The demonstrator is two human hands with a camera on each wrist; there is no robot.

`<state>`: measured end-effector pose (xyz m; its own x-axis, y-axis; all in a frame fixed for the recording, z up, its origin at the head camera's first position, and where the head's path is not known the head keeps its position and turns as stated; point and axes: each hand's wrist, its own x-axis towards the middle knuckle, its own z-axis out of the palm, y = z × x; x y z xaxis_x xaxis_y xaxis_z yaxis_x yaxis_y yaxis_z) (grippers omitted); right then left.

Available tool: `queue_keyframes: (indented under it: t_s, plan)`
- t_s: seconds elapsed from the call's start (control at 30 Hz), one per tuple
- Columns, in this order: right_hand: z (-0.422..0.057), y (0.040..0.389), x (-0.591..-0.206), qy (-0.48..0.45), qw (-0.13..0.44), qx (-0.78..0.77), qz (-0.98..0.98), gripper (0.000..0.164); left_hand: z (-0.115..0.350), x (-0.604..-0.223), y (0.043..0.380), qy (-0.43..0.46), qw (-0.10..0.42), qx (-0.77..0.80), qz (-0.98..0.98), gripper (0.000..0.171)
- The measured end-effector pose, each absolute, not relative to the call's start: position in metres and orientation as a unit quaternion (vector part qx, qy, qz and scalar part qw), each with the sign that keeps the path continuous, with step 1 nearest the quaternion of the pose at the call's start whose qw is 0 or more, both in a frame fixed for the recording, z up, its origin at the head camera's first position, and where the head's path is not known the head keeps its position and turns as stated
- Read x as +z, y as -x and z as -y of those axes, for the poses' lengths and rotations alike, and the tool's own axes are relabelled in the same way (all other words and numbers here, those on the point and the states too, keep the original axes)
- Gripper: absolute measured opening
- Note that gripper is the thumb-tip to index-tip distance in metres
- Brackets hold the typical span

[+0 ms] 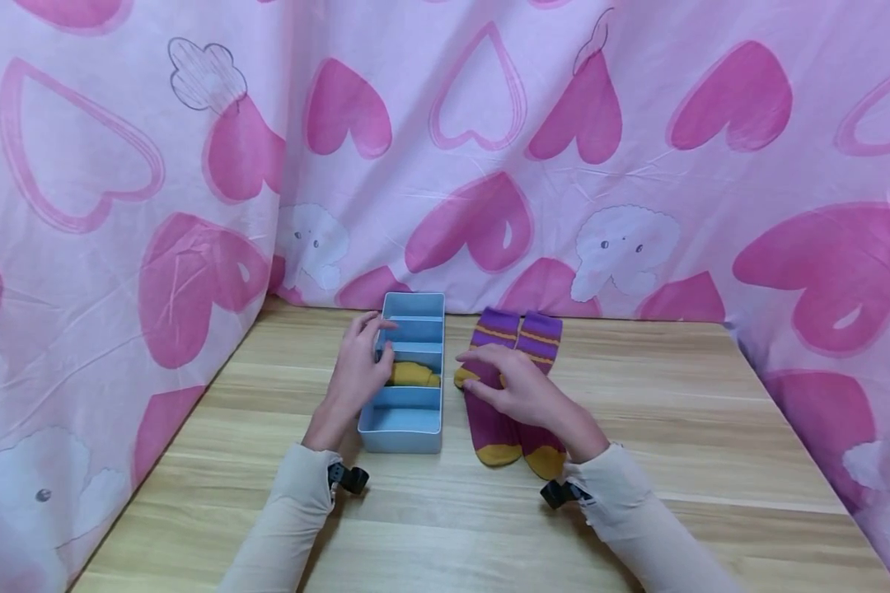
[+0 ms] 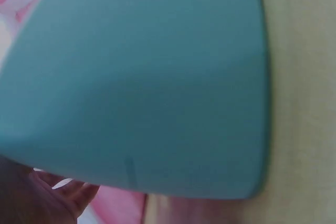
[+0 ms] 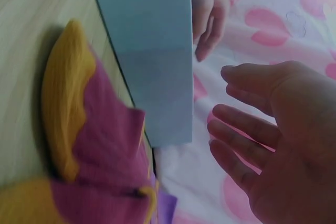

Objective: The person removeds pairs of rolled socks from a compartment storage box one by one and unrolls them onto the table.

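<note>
A pale blue divided box (image 1: 402, 443) stands on the table, with a bundled mustard-yellow cloth piece (image 1: 414, 375) in one of its compartments. My left hand (image 1: 358, 366) is at the box's left rim, its loosely bent fingers over the compartments and holding nothing. In the left wrist view the box wall (image 2: 157, 87) hides most of the scene. To the right of the box lies a pair of purple and maroon socks (image 1: 494, 420), flat and side by side, with yellow toes and heels and orange stripes. Above them hovers my right hand (image 1: 528, 394), fingers spread and relaxed, clear of the cloth in the right wrist view.
The wooden table (image 1: 675, 428) extends to both sides and in front of the box and socks. A pink heart-patterned curtain (image 1: 638, 173) hangs along the back and sides. Dark wrist cameras (image 1: 352, 479) sit on both sleeves.
</note>
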<state>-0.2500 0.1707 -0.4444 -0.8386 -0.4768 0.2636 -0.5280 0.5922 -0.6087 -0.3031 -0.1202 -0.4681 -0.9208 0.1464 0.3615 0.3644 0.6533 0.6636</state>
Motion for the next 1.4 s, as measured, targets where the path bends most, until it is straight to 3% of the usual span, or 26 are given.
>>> queue_keyframes:
  t_s: [0.43,1.17,1.4]
  plan:
    - [-0.136,0.265,-0.435,-0.344,-0.052,0.349,0.87,0.036,0.125,-0.493,0.311,0.065,0.053,-0.523,0.848,0.034]
    - [-0.096,0.301,-0.424,-0.322,-0.087,0.233,0.914,0.029,0.126,-0.494,0.312,0.058,0.045,-0.514,0.855,0.034]
    - [-0.089,0.307,-0.429,-0.317,-0.069,0.213,0.922,0.032,0.127,-0.495,0.313,0.058,0.044,-0.518,0.852,0.032]
